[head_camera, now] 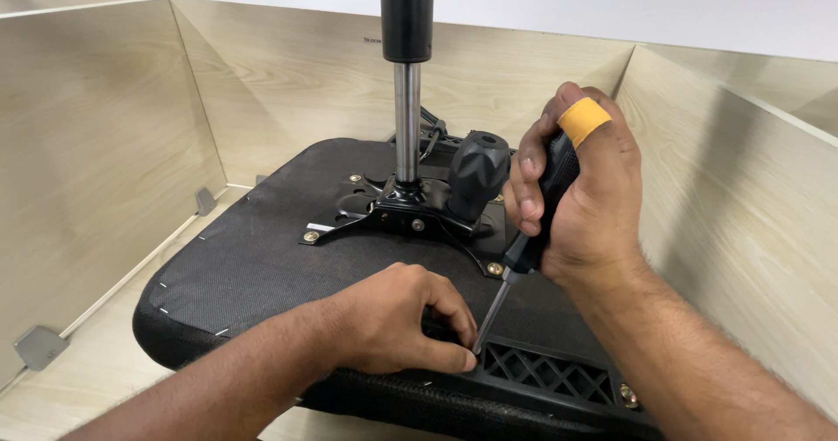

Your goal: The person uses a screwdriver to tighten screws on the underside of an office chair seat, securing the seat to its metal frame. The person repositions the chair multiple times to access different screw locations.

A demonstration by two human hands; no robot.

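An upturned black chair seat [244,266] lies on a pale wood bench [96,380] walled by panels. The left hand [393,319], fingers curled and pinched, presses at the seat's near edge where the screwdriver [532,232] tip lands, beside a black lattice plate [550,376]. The gas cylinder [407,75] rises from the metal mechanism [393,210]. The right hand [580,188], one finger taped yellow, grips the screwdriver's handle.

The left hand [401,319] lies low and near, palm down, fingertips pinched together. The right hand [580,188] stands higher to the right, fist curled tight, an orange bandage on its forefinger.
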